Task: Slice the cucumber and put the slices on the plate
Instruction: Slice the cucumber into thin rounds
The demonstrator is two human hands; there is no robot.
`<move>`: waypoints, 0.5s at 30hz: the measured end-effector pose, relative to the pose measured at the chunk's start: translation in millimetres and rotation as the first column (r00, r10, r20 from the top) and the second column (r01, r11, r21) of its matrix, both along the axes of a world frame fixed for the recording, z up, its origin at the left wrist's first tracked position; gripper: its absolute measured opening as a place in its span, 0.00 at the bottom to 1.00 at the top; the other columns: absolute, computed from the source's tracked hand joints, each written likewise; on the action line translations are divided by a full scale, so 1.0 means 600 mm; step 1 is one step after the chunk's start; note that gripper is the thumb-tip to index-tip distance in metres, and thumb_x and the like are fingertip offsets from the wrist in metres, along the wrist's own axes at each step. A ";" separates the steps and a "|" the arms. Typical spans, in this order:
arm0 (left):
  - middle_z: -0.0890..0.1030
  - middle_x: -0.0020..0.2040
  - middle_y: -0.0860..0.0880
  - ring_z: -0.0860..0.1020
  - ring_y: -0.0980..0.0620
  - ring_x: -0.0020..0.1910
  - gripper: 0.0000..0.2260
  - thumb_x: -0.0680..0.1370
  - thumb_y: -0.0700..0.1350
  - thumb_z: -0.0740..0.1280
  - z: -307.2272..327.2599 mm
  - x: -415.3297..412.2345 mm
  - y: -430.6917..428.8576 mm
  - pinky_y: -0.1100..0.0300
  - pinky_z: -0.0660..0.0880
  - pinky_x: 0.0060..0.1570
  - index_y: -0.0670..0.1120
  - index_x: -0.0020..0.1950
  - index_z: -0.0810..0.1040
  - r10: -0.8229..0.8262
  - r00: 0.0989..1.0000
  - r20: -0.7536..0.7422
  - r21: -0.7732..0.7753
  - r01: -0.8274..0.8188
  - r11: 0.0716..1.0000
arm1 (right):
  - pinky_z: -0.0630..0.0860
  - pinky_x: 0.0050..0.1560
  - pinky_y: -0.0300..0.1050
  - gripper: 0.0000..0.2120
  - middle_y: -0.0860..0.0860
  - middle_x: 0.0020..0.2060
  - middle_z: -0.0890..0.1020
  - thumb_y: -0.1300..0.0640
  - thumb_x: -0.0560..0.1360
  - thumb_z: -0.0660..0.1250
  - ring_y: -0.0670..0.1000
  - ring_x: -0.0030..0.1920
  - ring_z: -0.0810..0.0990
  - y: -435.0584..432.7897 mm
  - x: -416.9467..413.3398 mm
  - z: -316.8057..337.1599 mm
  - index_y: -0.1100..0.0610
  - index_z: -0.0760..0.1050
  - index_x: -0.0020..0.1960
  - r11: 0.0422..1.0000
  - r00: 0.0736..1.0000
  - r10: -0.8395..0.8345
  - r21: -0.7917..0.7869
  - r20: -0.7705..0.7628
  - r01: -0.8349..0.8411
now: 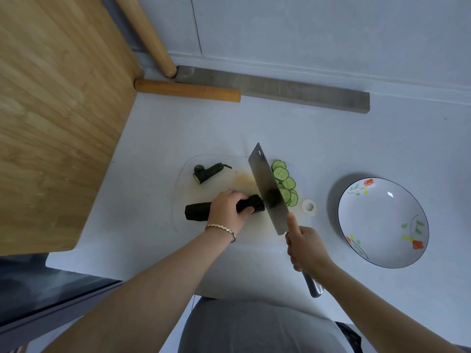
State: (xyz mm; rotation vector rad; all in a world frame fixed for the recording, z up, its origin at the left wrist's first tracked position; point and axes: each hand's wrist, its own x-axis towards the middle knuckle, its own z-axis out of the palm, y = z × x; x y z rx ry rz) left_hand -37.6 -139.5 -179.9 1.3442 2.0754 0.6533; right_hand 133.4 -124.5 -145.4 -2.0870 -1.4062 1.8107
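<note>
1. Dark green cucumber [196, 212] lies on its side near the centre of the frame, on the lower part of a pale, translucent cutting board [221, 179] that sits on the light grey worktop [331, 138].
2. At the cucumber's middle, the left hand [229, 208] has its grip curled over the top, fingers bent round it and holding it down on the board. A thin bracelet [220, 229] circles that wrist.
3. Lower right of centre, the right hand [305, 247] has its grip wrapped round the metal handle of a cleaver [267, 189], thumb stretched up toward the blade.
4. The cleaver's broad blade stands on edge, slanting from upper left to lower right, right at the cucumber's cut right end. Whether the edge is in the flesh cannot be told.
5. Round cucumber slices [285, 183] lie overlapping in a row on the board just right of the blade, partly hidden behind it.
6. A short cut-off end piece [207, 171] with its stem lies at the board's upper left, apart from the cucumber.
7. At the right of the frame a white plate [382, 222] with a thin blue rim and painted flowers rests on the worktop, well apart from the board.
8. A small tape roll [309, 207] lies between board and plate, just beside the board.
9. Upper left, a large wooden board [58, 110] leans, with a wooden rolling pin [187, 90] lying near its corner.
</note>
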 end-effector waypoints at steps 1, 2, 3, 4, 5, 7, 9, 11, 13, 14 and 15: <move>0.80 0.47 0.44 0.76 0.46 0.48 0.10 0.70 0.43 0.72 0.000 0.000 0.000 0.55 0.73 0.50 0.42 0.49 0.80 0.003 1.000 0.005 -0.003 -0.003 1.000 | 0.61 0.24 0.36 0.27 0.50 0.21 0.64 0.37 0.77 0.53 0.49 0.19 0.61 0.002 0.002 0.006 0.57 0.61 0.30 1.000 1.000 -0.009 -0.007 -0.017 0.008; 0.80 0.47 0.44 0.76 0.46 0.48 0.10 0.70 0.42 0.72 -0.001 0.000 0.000 0.54 0.73 0.51 0.42 0.49 0.80 0.009 1.000 0.010 -0.005 -0.009 1.000 | 0.60 0.23 0.35 0.27 0.49 0.20 0.63 0.37 0.77 0.53 0.48 0.19 0.60 0.004 0.005 0.012 0.56 0.60 0.29 1.000 0.999 -0.009 -0.010 -0.033 0.009; 0.80 0.48 0.44 0.76 0.46 0.49 0.10 0.70 0.42 0.72 -0.001 0.000 0.001 0.55 0.72 0.52 0.42 0.49 0.80 0.014 1.000 0.016 -0.005 -0.014 1.000 | 0.59 0.24 0.35 0.27 0.47 0.18 0.62 0.37 0.77 0.54 0.48 0.18 0.59 0.006 0.008 0.019 0.56 0.59 0.28 1.000 0.999 -0.001 -0.013 -0.047 0.000; 0.80 0.48 0.44 0.76 0.46 0.49 0.10 0.70 0.42 0.72 -0.001 0.000 0.001 0.55 0.72 0.52 0.42 0.49 0.80 0.018 1.000 0.022 -0.003 -0.018 1.000 | 0.58 0.24 0.35 0.27 0.47 0.18 0.61 0.37 0.77 0.54 0.48 0.19 0.58 0.007 0.009 0.025 0.55 0.59 0.28 1.000 0.998 0.012 -0.015 -0.057 -0.013; 0.80 0.48 0.44 0.76 0.46 0.49 0.10 0.69 0.41 0.72 -0.001 0.001 0.000 0.56 0.72 0.52 0.41 0.49 0.80 0.021 0.999 0.026 -0.001 -0.021 1.000 | 0.58 0.24 0.35 0.27 0.47 0.18 0.61 0.37 0.77 0.54 0.48 0.19 0.57 0.008 0.010 0.029 0.55 0.59 0.28 1.000 0.998 0.023 -0.018 -0.060 -0.024; 0.81 0.48 0.43 0.76 0.45 0.49 0.10 0.69 0.41 0.73 -0.001 0.000 0.001 0.55 0.72 0.52 0.41 0.49 0.81 0.021 0.999 0.029 0.006 -0.021 1.000 | 0.57 0.24 0.35 0.27 0.47 0.18 0.61 0.37 0.77 0.54 0.48 0.19 0.57 0.010 0.010 0.033 0.55 0.59 0.28 0.999 0.998 0.029 -0.025 -0.060 -0.030; 0.81 0.47 0.43 0.77 0.45 0.48 0.10 0.69 0.40 0.73 0.000 0.000 0.001 0.55 0.72 0.51 0.41 0.49 0.81 0.016 1.000 0.026 0.009 -0.016 1.000 | 0.57 0.24 0.36 0.27 0.47 0.18 0.60 0.36 0.76 0.54 0.48 0.19 0.57 0.010 0.008 0.036 0.55 0.59 0.28 0.999 0.998 0.028 -0.030 -0.061 -0.030; 0.81 0.47 0.43 0.76 0.44 0.48 0.10 0.69 0.40 0.72 0.001 0.000 0.001 0.55 0.72 0.51 0.41 0.49 0.81 0.017 1.000 0.024 0.013 -0.017 1.000 | 0.57 0.24 0.36 0.27 0.48 0.18 0.60 0.36 0.76 0.54 0.48 0.19 0.57 0.008 0.008 0.038 0.55 0.58 0.29 0.999 0.998 0.027 -0.027 -0.065 -0.029; 0.81 0.47 0.42 0.76 0.44 0.48 0.10 0.69 0.40 0.73 0.001 0.000 0.001 0.55 0.72 0.51 0.41 0.49 0.81 0.016 1.000 0.020 0.018 -0.017 1.000 | 0.57 0.23 0.35 0.27 0.48 0.18 0.60 0.36 0.76 0.54 0.48 0.19 0.57 0.007 0.008 0.038 0.55 0.58 0.29 0.999 0.997 0.032 -0.023 -0.066 -0.033; 0.81 0.47 0.42 0.76 0.44 0.48 0.10 0.69 0.40 0.73 0.001 0.000 0.001 0.55 0.72 0.51 0.41 0.49 0.81 0.015 1.000 0.018 0.021 -0.015 1.000 | 0.57 0.23 0.35 0.27 0.48 0.18 0.60 0.37 0.76 0.54 0.48 0.19 0.57 0.006 0.007 0.038 0.56 0.59 0.29 0.999 0.997 0.038 -0.023 -0.062 -0.039; 0.81 0.47 0.42 0.77 0.44 0.48 0.10 0.69 0.40 0.73 0.001 0.000 0.001 0.55 0.72 0.51 0.41 0.49 0.81 0.013 1.000 0.017 0.022 -0.014 1.000 | 0.57 0.24 0.35 0.27 0.48 0.19 0.60 0.37 0.76 0.54 0.48 0.19 0.57 0.005 0.006 0.037 0.56 0.59 0.29 0.999 0.997 0.047 -0.020 -0.056 -0.048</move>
